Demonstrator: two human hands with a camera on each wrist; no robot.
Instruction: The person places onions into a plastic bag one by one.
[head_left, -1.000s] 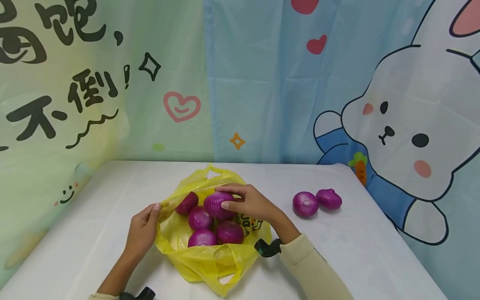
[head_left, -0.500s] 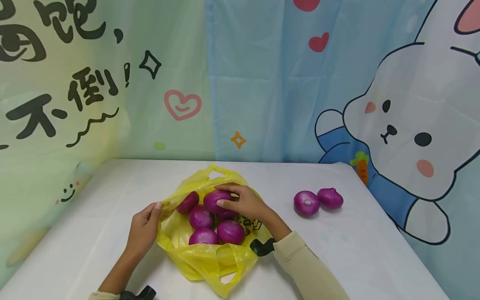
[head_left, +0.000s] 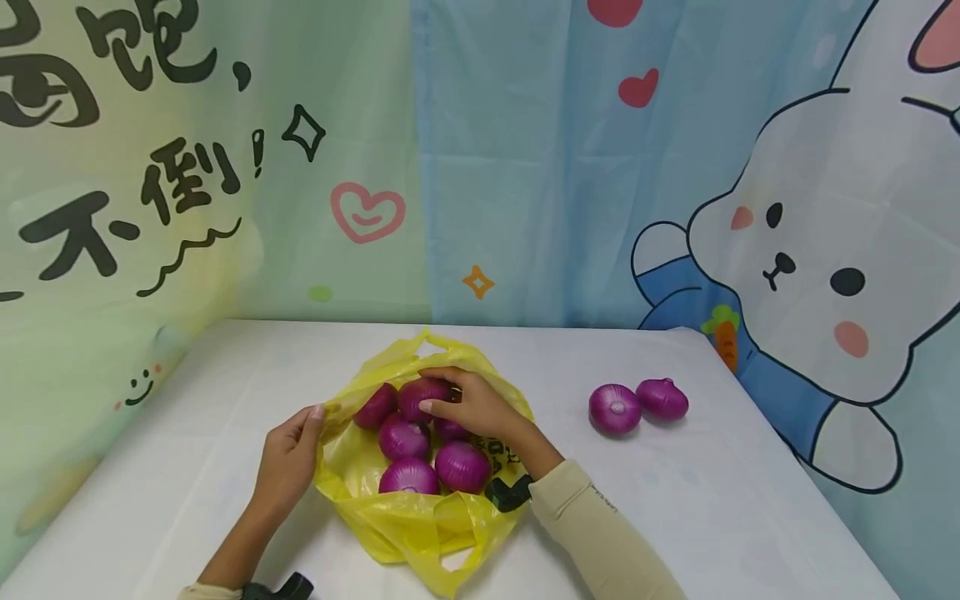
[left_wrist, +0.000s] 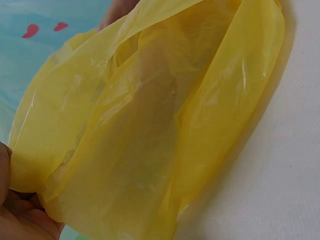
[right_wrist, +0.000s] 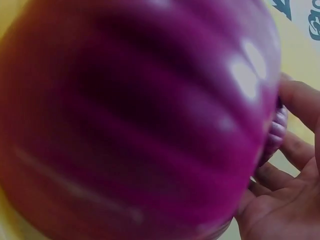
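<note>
A yellow plastic bag (head_left: 408, 533) lies open on the table, with several purple onions (head_left: 462, 467) inside. At the bag's left rim, my left hand (head_left: 288, 458) pinches the plastic between thumb and fingers. My right hand (head_left: 480, 408) reaches over the bag's opening and holds an onion (head_left: 415, 400) from its right side, beside the others. The left wrist view shows mostly the bag's yellow film (left_wrist: 135, 140), with the left hand (left_wrist: 25, 215) gripping its edge. A blurred onion (right_wrist: 165, 110) fills much of the right wrist view and partly hides the held one.
Two more purple onions (head_left: 615, 409) sit outside the bag, to the right on the white table (head_left: 712, 500). A printed curtain (head_left: 495, 167) with a cartoon rabbit hangs behind the table's back edge.
My right hand has moved left and slightly down with its onion, uncovering another onion beneath its fingers. The left hand keeps its hold on the bag rim.
</note>
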